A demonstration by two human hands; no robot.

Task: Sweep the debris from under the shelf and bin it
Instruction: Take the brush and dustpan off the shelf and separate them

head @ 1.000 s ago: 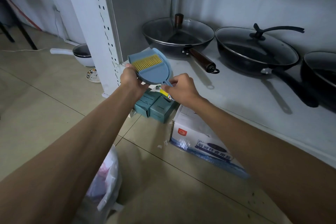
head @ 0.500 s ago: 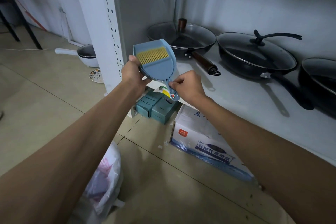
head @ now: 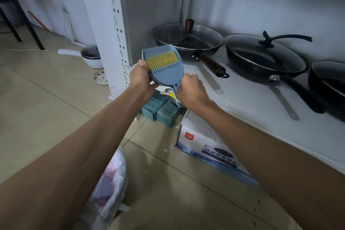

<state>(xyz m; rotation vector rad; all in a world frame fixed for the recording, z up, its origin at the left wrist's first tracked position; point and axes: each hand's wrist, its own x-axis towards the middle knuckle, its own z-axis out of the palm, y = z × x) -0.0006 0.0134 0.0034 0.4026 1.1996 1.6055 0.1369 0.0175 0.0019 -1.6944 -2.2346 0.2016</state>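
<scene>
I hold a small blue dustpan with a yellow-bristled brush nested in it, up in the air before the white shelf. My left hand grips the pan's left edge. My right hand is curled round the handle end, where a paper label hangs. White scraps of debris lie on the tiled floor beside a cardboard box under the shelf. Dark specks of debris dot the floor at the lower right. A white plastic bin bag sits below my left forearm.
Three lidded black pans stand on the shelf. Two teal boxes sit on the floor under the shelf edge. A white perforated shelf post rises at the left, with a small white pot and a patterned saucer behind it.
Both hands have lifted the dustpan set a little higher and tilted it more upright. The view has shifted slightly left and closer.
</scene>
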